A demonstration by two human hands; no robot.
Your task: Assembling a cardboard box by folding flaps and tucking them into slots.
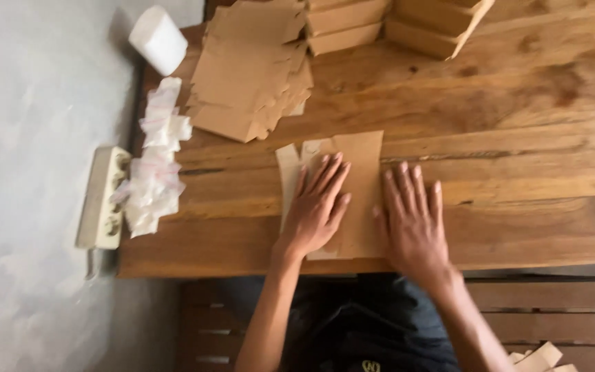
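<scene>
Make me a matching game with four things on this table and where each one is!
Things:
1. flat cardboard sheet
2. white roll
3. power strip
4. pile of cardboard blanks

Places:
A. off the table's left edge
B. at the far left corner
C. under both hands
D. far side of the table, beside the folded boxes

Pairs: 1-C, 2-B, 3-A, 4-D. The left hand and right hand press flat on the sheet.

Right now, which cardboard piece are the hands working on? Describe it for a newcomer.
On the wooden table, at its near edge, a flat brown cardboard sheet lies alone. The left hand and right hand press on it, unlike the loose cardboard stack farther back.
</scene>
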